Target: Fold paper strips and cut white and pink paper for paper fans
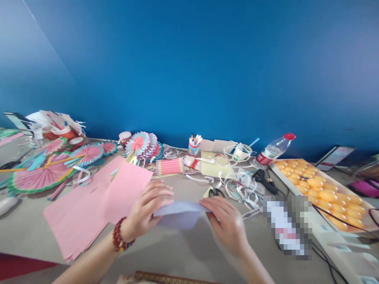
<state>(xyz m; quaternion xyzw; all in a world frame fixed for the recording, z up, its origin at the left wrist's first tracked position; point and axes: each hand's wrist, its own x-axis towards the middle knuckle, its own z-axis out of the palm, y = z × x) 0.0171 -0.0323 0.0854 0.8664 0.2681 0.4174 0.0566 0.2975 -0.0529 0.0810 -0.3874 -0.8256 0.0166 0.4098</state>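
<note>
Two hands in frame, both on one lavender paper sheet (180,215). Logged left hand (146,211) closed on the sheet's left end, fingers curled over the top. Logged right hand (226,223) gripping the right end, fingers pressed along the upper edge. Sheet between the two hands, touching both, centre of view, over the near part of the table (177,256). Cannot tell whether resting on the surface or lifted; motion blur.

Counted:
- one bead bracelet (118,236), left wrist
- one spread of pink paper (89,209), just left of the left hand; sheet number unclear
- one water bottle (274,150), red cap, tilted, rear right
- one tray of orange balls (322,193), far right; balls too many to count reliably
- one cup of pens (194,149), well behind the sheet
- one pair of scissors (216,192), just beyond the right hand
- one striped pleated paper (169,166), near the cup
- paper fans (89,154), left and rear: several, overlapping, exact count not possible
</note>
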